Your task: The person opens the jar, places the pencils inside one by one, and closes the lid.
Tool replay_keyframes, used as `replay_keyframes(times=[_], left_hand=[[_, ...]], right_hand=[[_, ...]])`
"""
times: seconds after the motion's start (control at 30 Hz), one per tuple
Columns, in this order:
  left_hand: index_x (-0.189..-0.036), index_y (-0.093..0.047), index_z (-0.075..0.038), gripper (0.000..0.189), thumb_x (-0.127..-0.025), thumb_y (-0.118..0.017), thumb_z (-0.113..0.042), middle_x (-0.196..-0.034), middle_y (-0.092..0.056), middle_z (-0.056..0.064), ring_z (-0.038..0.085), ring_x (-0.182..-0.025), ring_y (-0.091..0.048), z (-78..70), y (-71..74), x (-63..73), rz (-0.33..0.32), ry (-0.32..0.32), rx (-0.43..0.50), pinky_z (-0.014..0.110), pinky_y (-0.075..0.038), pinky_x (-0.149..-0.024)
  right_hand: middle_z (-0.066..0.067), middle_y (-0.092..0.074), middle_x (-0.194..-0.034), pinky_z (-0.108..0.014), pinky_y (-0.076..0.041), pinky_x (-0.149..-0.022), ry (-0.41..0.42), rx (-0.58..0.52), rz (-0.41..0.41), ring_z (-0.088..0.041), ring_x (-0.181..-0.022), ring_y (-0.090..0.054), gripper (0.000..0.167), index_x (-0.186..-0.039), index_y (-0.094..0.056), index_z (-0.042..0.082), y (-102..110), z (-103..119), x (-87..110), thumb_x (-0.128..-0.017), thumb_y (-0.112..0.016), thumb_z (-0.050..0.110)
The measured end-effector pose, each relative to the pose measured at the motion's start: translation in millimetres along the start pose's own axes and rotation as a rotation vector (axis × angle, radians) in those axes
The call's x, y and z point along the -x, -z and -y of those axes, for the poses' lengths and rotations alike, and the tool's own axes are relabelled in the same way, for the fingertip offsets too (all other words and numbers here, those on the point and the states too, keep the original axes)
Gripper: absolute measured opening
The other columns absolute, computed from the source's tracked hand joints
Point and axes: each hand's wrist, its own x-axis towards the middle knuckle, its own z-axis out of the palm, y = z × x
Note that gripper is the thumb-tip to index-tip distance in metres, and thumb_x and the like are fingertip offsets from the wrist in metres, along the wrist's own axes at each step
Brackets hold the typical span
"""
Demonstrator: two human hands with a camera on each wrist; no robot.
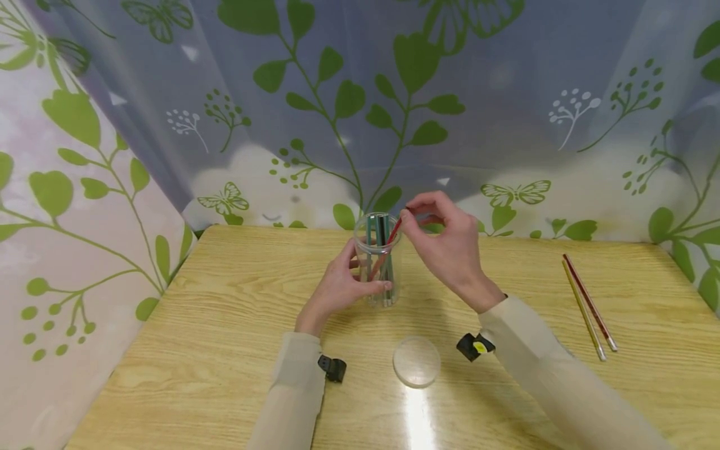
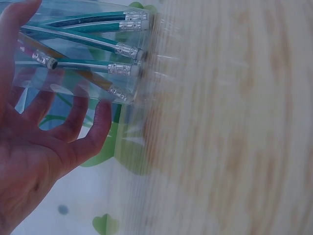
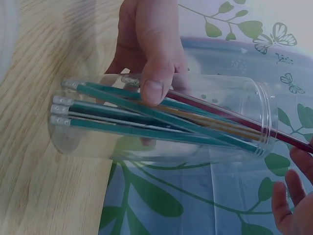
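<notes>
My left hand (image 1: 341, 284) grips a clear, wide-mouthed jar (image 3: 205, 83) that stands upright on the table, thumb in front and fingers round the side. Several teal pencils (image 3: 122, 129) and a yellow-orange pencil (image 2: 94, 77) stand in it, eraser ends down. Over the mouth, the thumb and fingers of my right hand (image 1: 447, 244) pinch the upper end of a red pencil (image 3: 215, 107). Most of this pencil slants down inside the jar. Its eraser end (image 2: 51, 62) hangs above the jar's bottom in the left wrist view.
A round clear lid (image 1: 416, 362) lies on the wooden table (image 1: 225, 350) in front of the jar. Off to the right, a yellow pencil (image 1: 585, 312) and a dark red pencil (image 1: 590, 302) lie side by side. A leaf-patterned curtain (image 1: 506, 125) hangs behind the table.
</notes>
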Motion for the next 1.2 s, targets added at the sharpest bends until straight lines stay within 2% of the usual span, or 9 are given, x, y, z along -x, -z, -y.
replay_keyframes(times=[0.13,0.27,0.37,0.43,0.63,0.7,0.9,1.03,1.2], left_hand=[[-0.133,-0.047,-0.046,0.071,-0.077,-0.09,-0.04,-0.137,-0.057,-0.006,0.032,-0.133,-0.055,-0.8,-0.1,0.5,-0.002,-0.005,-0.001,0.053,-0.054,-0.101],[-0.124,-0.049,-0.041,0.062,-0.077,-0.089,-0.041,-0.124,-0.059,-0.003,0.033,-0.133,-0.054,-0.5,-0.2,0.2,-0.009,-0.019,-0.018,0.054,-0.053,-0.1],[-0.116,-0.049,-0.035,0.057,-0.076,-0.09,-0.042,-0.121,-0.059,-0.003,0.032,-0.131,-0.055,0.3,-0.2,-0.3,-0.014,-0.03,-0.027,0.052,-0.053,-0.1],[-0.118,-0.049,-0.035,0.058,-0.076,-0.089,-0.042,-0.119,-0.059,-0.001,0.031,-0.129,-0.056,0.5,-0.1,-0.2,-0.009,-0.033,-0.022,0.05,-0.054,-0.098],[-0.134,-0.046,-0.042,0.071,-0.078,-0.089,-0.041,-0.125,-0.059,-0.002,0.027,-0.122,-0.06,-0.3,0.4,0.1,0.011,-0.023,0.002,0.045,-0.056,-0.09],[-0.137,-0.044,-0.045,0.074,-0.078,-0.088,-0.042,-0.129,-0.058,-0.004,0.027,-0.125,-0.059,-0.7,0.5,0.0,0.015,-0.018,0.006,0.046,-0.056,-0.09],[-0.135,-0.044,-0.044,0.071,-0.079,-0.088,-0.043,-0.122,-0.059,0.001,0.03,-0.136,-0.053,-0.2,0.0,-1.4,0.015,-0.016,0.013,0.051,-0.055,-0.099],[-0.127,-0.048,-0.04,0.063,-0.078,-0.089,-0.041,-0.12,-0.06,0.003,0.03,-0.135,-0.054,0.6,-0.5,-2.0,0.015,-0.019,0.021,0.051,-0.056,-0.098],[-0.131,-0.048,-0.042,0.067,-0.078,-0.089,-0.04,-0.125,-0.059,-0.001,0.03,-0.133,-0.055,1.7,-0.6,-1.6,0.004,-0.02,0.02,0.051,-0.055,-0.099]], right_hand=[[-0.009,-0.076,-0.096,-0.026,-0.059,-0.079,0.005,-0.01,0.014,-0.02,-0.084,-0.074,0.012,-0.105,-0.069,0.002,-6,3,-6.7,-0.093,-0.072,0.005],[-0.008,-0.075,-0.096,-0.032,-0.058,-0.08,0.061,0.032,0.053,-0.018,-0.085,-0.072,0.011,-0.103,-0.069,0.004,-14,5,-18.0,-0.094,-0.072,0.01],[-0.007,-0.074,-0.093,-0.034,-0.057,-0.079,0.105,0.066,0.075,-0.019,-0.084,-0.071,0.01,-0.102,-0.07,0.005,-22,6,-26.5,-0.094,-0.073,0.011],[-0.007,-0.075,-0.093,-0.035,-0.057,-0.079,0.113,0.083,0.094,-0.021,-0.085,-0.069,0.01,-0.102,-0.07,0.006,-26,6,-30.6,-0.094,-0.073,0.012],[-0.007,-0.077,-0.094,-0.046,-0.05,-0.087,0.073,0.136,0.213,-0.027,-0.095,-0.063,0.007,-0.1,-0.07,0.009,-36,5,-35.8,-0.096,-0.07,0.014],[-0.007,-0.077,-0.096,-0.048,-0.049,-0.09,0.042,0.157,0.259,-0.028,-0.098,-0.062,0.006,-0.1,-0.069,0.01,-38,4,-36.5,-0.097,-0.069,0.015],[-0.007,-0.078,-0.101,-0.05,-0.045,-0.097,-0.046,0.219,0.38,-0.031,-0.101,-0.062,0.009,-0.103,-0.07,0.011,-36,2,-37.6,-0.098,-0.067,0.018],[-0.006,-0.078,-0.102,-0.05,-0.045,-0.097,-0.067,0.229,0.389,-0.03,-0.101,-0.063,0.009,-0.103,-0.07,0.012,-33,2,-38.3,-0.097,-0.068,0.018],[-0.005,-0.077,-0.098,-0.043,-0.046,-0.087,-0.079,0.218,0.366,-0.027,-0.096,-0.064,0.009,-0.101,-0.073,0.012,-31,3,-38.2,-0.096,-0.069,0.019]])
